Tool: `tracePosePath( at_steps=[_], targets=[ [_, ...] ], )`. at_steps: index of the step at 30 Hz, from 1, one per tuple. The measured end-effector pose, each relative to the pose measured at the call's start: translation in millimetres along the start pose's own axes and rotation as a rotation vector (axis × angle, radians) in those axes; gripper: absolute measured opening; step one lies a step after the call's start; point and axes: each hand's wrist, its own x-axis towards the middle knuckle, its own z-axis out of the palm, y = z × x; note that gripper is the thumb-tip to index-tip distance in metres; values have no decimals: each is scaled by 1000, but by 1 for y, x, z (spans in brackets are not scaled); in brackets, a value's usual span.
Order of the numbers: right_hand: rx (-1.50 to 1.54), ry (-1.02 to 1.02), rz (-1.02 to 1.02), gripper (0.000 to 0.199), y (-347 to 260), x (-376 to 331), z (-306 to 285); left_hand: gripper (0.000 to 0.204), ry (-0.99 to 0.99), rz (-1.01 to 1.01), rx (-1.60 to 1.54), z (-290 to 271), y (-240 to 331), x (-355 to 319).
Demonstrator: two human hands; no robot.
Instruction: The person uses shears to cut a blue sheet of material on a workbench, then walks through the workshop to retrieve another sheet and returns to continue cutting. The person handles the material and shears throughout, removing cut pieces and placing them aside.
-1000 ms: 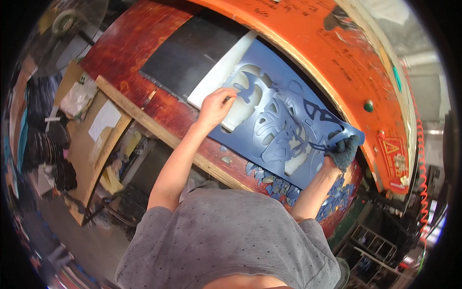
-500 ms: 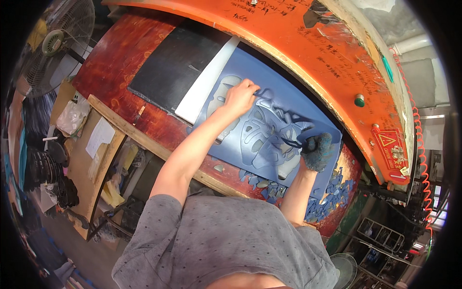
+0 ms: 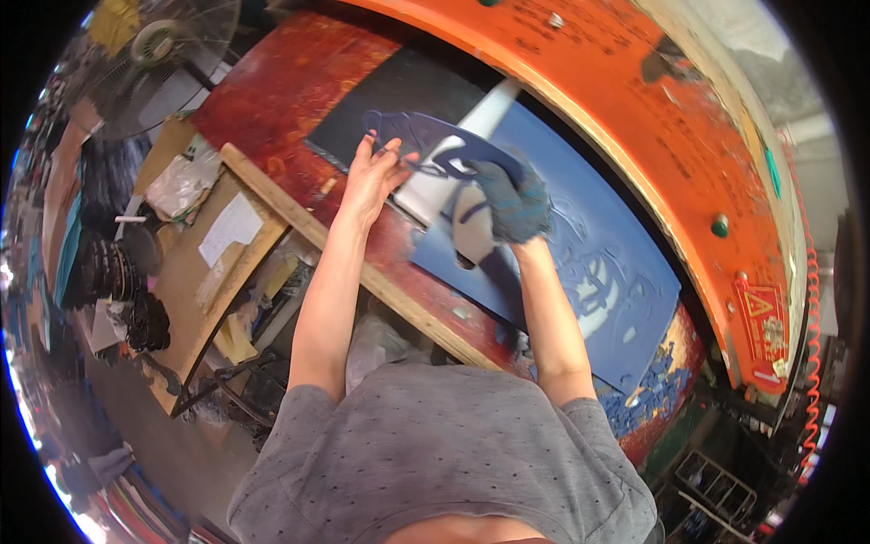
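Observation:
My gloved right hand (image 3: pixel 513 201) is closed on a thin blue cut-out piece (image 3: pixel 426 131), which is lifted off the table and smeared by motion. Next to the piece's left end, my bare left hand (image 3: pixel 367 186) has its fingers spread; whether they touch the piece is hard to tell. Under my right hand lies a blue sheet (image 3: pixel 535 136) with curved shapes cut into it. More of the cut shapes show to the right of my right forearm.
An orange machine beam (image 3: pixel 580 54) arches over the table's far side. A black board (image 3: pixel 408 86) and a white strip (image 3: pixel 500 98) lie left of the sheet. Small blue scraps (image 3: pixel 652 403) cover the table's right end. A fan (image 3: pixel 159 45) stands at far left.
My right hand has moved left from the sheet's right side and now holds a blue piece in the air. My left hand has drawn back to the left, its fingers spreading.

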Motion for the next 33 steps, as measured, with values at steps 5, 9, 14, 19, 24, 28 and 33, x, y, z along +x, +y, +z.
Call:
tracePosePath(
  at_steps=[5, 9, 14, 19, 24, 28, 33],
  targets=[
    [-827, -377, -725, 25, 39, 56, 93, 40, 215, -211, 27, -67, 31, 54],
    [-1225, -684, -305, 25, 71, 33, 145, 45, 316, -78, 81, -160, 52, 37],
    [-972, -713, -6, 36, 56, 21, 147, 34, 302, 404, 807, -164, 51, 25],
    [-734, -249, -57, 29, 7, -49, 66, 24, -345, -74, 314, -77, 36, -5],
    [-909, 198, 563, 38, -40, -142, -41, 30, -974, -834, 232, -9, -19, -93],
    [-1099, 195, 436, 55, -45, -167, -89, 33, -691, -1057, -2, 38, -84, -138],
    [-1415, -40, 98, 62, -18, -166, -115, 30, -691, -900, 112, 70, -116, -151]
  ],
)
